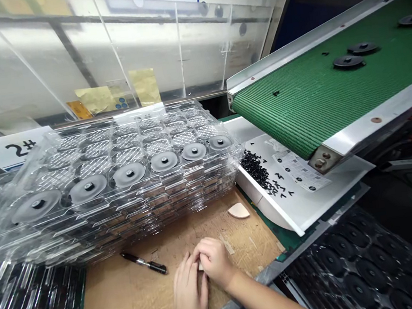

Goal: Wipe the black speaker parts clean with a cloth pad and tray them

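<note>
Both of my hands rest together on a brown cardboard sheet (134,297) near the front edge of the bench. My left hand (189,297) lies with its fingers stretched toward my right hand. My right hand (214,263) is curled into a loose fist over a small pale piece that I cannot make out. A black pen (144,263) lies just left of my hands. A stack of clear plastic trays (118,187) sits behind, and its top tray holds a front row of several dark round discs (129,174).
A green conveyor belt (327,86) slopes in from the right, carrying three dark discs (348,61). A white tray (297,203) under its end holds small black bits (256,168) and a label strip. A pale wedge (239,210) lies on the cardboard. Black trays (360,271) sit lower right.
</note>
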### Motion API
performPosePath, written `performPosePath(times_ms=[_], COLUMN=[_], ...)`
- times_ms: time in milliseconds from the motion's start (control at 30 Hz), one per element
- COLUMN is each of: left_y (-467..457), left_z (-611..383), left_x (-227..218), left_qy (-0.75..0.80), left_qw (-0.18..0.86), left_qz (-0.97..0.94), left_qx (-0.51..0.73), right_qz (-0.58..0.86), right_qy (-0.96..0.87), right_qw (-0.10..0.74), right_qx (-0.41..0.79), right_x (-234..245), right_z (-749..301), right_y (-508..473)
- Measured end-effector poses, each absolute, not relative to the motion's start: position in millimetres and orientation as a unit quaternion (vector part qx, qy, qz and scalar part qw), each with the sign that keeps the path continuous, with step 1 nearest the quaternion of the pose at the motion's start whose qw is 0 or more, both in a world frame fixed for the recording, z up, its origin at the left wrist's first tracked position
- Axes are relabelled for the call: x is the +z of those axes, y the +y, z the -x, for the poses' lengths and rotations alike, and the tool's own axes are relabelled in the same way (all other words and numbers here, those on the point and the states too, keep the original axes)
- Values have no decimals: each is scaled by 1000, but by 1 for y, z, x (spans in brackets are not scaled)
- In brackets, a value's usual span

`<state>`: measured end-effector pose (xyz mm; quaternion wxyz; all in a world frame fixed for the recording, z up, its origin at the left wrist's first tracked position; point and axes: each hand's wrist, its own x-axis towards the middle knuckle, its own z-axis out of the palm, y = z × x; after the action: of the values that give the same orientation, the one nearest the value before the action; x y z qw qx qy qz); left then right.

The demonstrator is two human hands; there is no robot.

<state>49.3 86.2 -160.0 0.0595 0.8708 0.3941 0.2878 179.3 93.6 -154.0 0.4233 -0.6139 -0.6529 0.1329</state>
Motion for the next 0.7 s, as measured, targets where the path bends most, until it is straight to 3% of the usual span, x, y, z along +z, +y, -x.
performPosePath(times_ms=[700], left_y=[86], left_z=[-50], left_x=[-161], left_qy=[393], left_qw=[60], left_qz=[-871], left_qx=[289], right_qz=[613], right_qy=[-650], right_qw=[430], right_qx=[133], right_x=[-152], right_z=[-179], right_y=[93])
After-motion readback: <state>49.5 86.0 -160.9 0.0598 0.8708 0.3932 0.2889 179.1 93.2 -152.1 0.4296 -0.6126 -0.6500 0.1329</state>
